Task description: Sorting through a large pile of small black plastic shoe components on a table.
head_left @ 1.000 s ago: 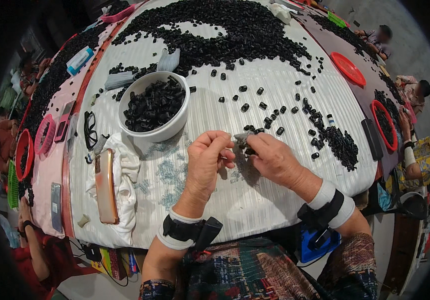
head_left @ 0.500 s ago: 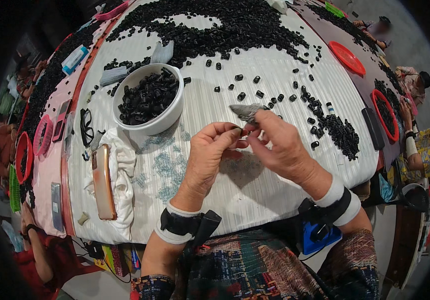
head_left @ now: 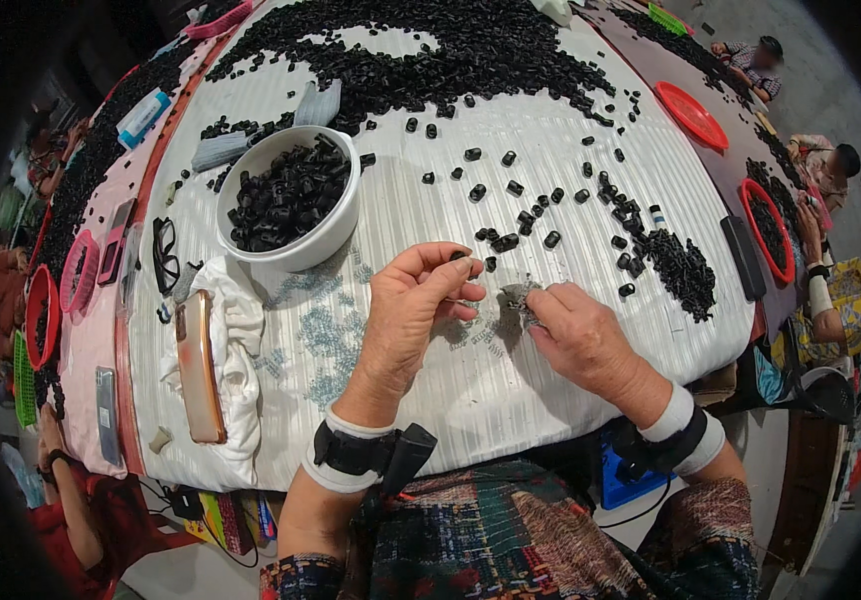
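Observation:
Between the thumb and index finger of my left hand (head_left: 406,315) is a small black plastic part (head_left: 459,256), mostly hidden by the fingertips. My right hand (head_left: 586,335) is a little to the right and lower, its fingers closed on a crumpled piece of grey cloth (head_left: 519,297) close to the table. Small coil-like pieces (head_left: 486,335) lie below and between the hands. Just beyond them, short black cylindrical parts (head_left: 503,242) are scattered. To the left, many tiny blue-green pieces (head_left: 331,335) are spread on the white striped tablecloth (head_left: 401,420).
A white bowl (head_left: 326,240) full of black parts stands at the left. Glasses (head_left: 166,255), a phone (head_left: 201,370) and a white cloth (head_left: 246,400) lie beside it. Thin black pieces (head_left: 679,275) are heaped at the right; a large black pile (head_left: 451,50) covers the far side. Other people sit nearby.
My hands have moved apart; the right one, with the grey cloth, has come down and to the right. The left hand keeps its pinch. More black parts show just beyond the hands.

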`<state>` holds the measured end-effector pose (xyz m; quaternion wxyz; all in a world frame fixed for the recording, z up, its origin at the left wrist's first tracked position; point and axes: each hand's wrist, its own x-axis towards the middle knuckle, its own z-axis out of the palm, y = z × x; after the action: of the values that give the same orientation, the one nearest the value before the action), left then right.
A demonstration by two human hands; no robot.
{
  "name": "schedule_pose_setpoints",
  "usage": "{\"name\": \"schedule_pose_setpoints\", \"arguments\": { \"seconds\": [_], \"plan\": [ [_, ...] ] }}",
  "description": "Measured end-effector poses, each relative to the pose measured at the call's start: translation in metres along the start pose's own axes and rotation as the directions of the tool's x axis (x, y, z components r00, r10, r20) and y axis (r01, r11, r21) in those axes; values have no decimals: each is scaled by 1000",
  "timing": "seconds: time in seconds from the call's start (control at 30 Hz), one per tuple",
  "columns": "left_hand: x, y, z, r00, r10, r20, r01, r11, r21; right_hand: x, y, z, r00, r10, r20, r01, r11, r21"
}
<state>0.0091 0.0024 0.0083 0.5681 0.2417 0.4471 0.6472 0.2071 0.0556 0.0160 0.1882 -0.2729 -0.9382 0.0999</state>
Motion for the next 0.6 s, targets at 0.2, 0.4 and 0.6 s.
{"name": "schedule_pose_setpoints", "arguments": {
  "seconds": [0.2, 0.4, 0.6],
  "plan": [
    [0, 0, 0, 1000, -24, 19, 22, 997, 76, 0, 3, 6, 997, -8, -72, 4, 998, -58],
    [-6, -1, 2, 999, 4, 33, -8, 994, 107, 27, -11, -21, 967, 92, -237, -21, 958, 285],
    [-6, -1, 1, 997, 18, 80, -31, 986, 161, 48, -18, -26, 980, -21, -199, 91, 931, 353]
  ]
}}
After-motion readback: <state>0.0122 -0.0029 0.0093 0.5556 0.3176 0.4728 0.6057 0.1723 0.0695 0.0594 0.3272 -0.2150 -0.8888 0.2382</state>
